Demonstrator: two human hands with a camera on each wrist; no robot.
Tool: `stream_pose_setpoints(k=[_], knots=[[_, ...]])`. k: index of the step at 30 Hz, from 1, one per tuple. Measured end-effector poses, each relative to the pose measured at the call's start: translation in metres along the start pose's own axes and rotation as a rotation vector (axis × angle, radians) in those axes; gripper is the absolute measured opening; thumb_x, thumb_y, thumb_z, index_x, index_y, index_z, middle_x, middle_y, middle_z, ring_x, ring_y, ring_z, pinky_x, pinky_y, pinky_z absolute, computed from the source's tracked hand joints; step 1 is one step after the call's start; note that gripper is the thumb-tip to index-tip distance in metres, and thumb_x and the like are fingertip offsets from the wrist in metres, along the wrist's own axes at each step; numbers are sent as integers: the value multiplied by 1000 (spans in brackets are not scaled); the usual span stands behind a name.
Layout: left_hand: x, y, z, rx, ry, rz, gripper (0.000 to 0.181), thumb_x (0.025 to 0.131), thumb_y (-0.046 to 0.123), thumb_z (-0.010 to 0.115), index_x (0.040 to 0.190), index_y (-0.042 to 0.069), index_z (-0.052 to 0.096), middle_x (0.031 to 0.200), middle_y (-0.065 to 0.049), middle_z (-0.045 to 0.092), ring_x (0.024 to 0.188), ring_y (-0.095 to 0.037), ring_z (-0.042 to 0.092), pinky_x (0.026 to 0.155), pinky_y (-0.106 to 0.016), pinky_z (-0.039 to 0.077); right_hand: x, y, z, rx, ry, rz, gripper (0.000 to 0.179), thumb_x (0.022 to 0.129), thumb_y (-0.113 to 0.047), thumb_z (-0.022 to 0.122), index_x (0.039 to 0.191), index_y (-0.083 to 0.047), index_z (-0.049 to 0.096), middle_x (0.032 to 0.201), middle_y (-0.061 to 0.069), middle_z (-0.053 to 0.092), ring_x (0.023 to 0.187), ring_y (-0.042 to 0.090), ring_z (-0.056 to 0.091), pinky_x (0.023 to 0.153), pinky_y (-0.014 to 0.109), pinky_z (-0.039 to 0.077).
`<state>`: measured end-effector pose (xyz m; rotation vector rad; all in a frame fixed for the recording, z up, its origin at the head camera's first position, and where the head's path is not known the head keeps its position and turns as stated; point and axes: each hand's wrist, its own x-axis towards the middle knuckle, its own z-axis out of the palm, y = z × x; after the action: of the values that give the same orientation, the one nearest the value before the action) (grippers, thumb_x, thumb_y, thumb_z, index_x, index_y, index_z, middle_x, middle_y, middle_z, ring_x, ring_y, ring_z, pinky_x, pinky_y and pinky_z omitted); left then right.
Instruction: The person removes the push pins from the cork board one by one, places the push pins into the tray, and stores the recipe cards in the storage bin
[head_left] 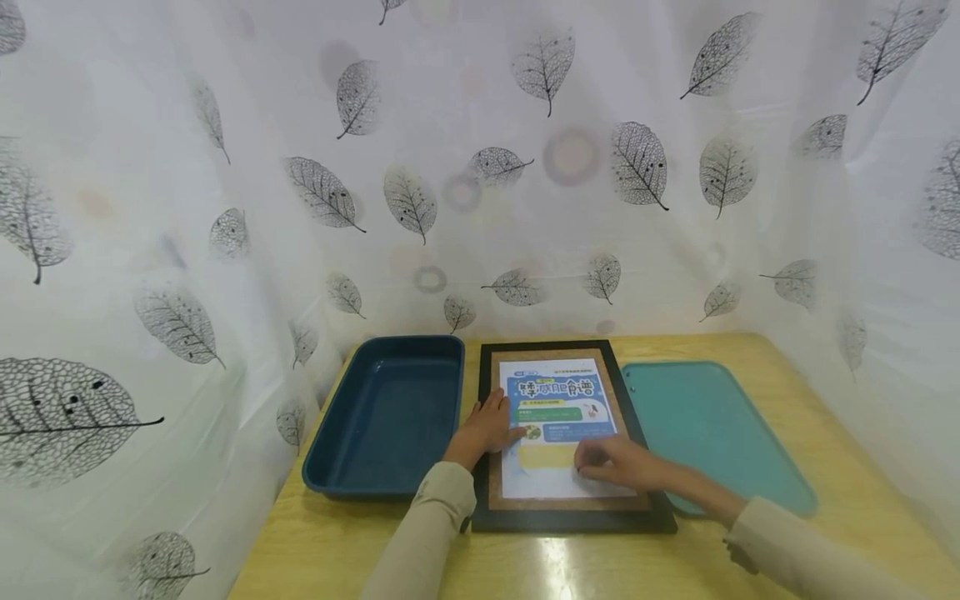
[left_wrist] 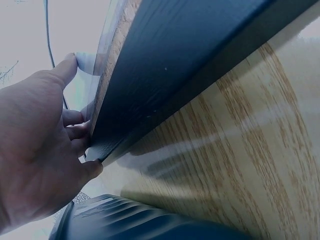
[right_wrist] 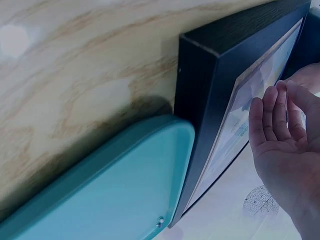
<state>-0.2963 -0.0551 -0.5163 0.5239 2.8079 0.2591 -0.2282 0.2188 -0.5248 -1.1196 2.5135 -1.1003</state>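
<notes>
A printed poster lies on a cork board with a black frame. My left hand rests at the board's left side, fingers spread and fairly straight. In the left wrist view its thumb touches the poster's edge, while the little finger reaches the frame's outer side. Over the poster's lower right part is my right hand, its thumb tip meeting the index fingertip. Whether anything small sits between those tips is hidden. A couple of tiny shiny pieces lie in a corner of the teal tray, right of the board.
A deep dark blue bin stands left of the board, close beside it. The wooden table carries everything. Leaf-printed white sheeting hangs behind and along both sides.
</notes>
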Motion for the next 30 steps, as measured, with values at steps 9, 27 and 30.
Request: stream_pose_setpoints(k=[9,27,30], knots=[[1,0,2,2,-9,-4,82,106,53,53,163,0,27,171,-16,20,159,-28,18,127,-50,20,-2,20,-8,-26,59,116,7,96,-12,74,100,-15,69,99,-6,73,98,11,71,87,27,59],[0,0,1,6,-1,4,81,106,51,54,162,-1,28,171,-17,21,158,-29,20,126,-50,22,-10,52,-41,-117,253,272,6,95,-7,73,101,-8,71,98,1,73,92,17,70,80,29,59],[-1,0,1,0,-4,6,81,106,51,55,162,-1,28,171,-17,21,159,-30,19,127,-51,22,-11,59,-44,-137,277,288,7,94,-6,73,100,-7,71,96,1,73,90,17,69,80,32,59]])
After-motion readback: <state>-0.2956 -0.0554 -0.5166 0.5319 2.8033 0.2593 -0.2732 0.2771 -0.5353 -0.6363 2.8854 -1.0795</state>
